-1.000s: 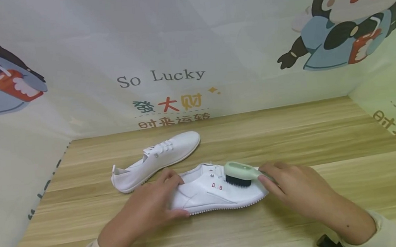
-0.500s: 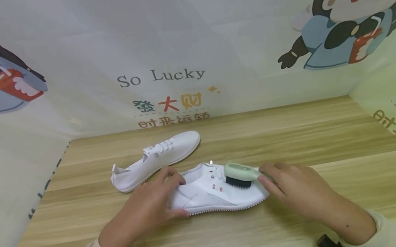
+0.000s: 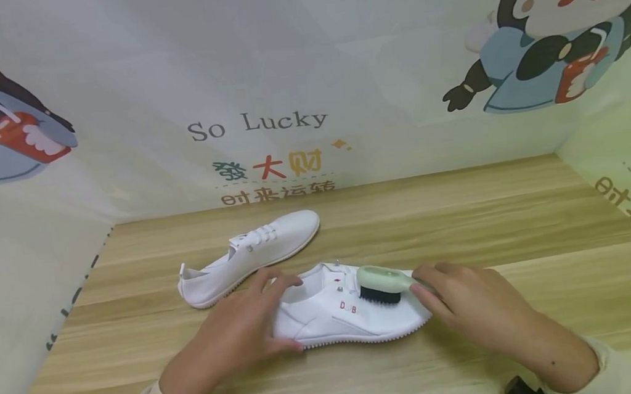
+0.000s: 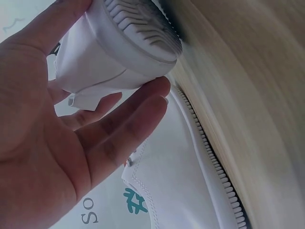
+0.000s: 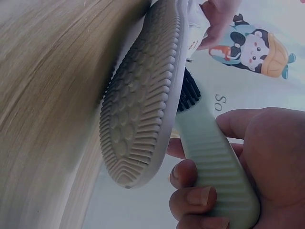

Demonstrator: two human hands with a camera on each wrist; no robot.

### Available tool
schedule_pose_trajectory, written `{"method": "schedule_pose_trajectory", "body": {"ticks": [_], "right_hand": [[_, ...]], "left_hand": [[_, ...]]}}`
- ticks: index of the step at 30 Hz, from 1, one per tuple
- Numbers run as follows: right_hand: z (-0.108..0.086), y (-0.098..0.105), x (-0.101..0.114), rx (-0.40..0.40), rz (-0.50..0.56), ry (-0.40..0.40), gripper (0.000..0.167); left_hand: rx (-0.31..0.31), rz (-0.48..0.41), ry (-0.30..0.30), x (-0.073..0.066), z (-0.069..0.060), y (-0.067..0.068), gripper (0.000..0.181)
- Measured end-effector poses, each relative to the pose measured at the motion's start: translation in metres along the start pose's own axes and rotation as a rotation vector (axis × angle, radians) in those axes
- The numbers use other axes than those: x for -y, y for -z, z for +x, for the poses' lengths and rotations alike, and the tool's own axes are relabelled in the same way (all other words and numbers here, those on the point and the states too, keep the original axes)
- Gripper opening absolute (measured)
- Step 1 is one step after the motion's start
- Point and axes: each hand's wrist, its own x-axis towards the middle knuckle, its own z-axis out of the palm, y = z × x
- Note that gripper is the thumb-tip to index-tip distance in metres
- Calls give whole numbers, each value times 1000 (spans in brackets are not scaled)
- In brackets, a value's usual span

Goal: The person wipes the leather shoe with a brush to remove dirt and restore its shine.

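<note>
A white lace-up shoe (image 3: 320, 321) with red letters on its side is gripped at the heel by my left hand (image 3: 239, 326), thumb on the near side and fingers at the far side of the opening. In the right wrist view its ribbed sole (image 5: 136, 105) shows, tilted up off the table. My right hand (image 3: 474, 299) grips the handle of a pale green brush (image 3: 380, 278). Black bristles (image 3: 380, 295) touch the shoe's upper in front of the laces. Curled fingers (image 5: 193, 198) wrap the ridged handle in the right wrist view.
The matching white shoe (image 3: 279, 235) lies behind the left hand, toe pointing right. Wood-grain table (image 3: 461, 216) lies under everything. A printed cloth (image 3: 383, 62) with cartoon figures and lettering closes off the back and sides.
The held shoe has dipped slightly toward the person, and the brush has come down a little with it. The left fingers have shifted slightly at the opening. The other shoe stays put.
</note>
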Motion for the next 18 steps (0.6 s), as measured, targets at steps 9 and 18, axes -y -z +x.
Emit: {"method": "schedule_pose_trajectory", "body": {"ticks": [9, 18], "right_hand": [[-2, -4, 3, 41, 40, 9, 25], [-2, -3, 3, 34, 32, 6, 26]], "left_hand": [[19, 0, -43, -1, -3, -3, 87], [5, 1, -76, 0, -2, 0, 79]]}}
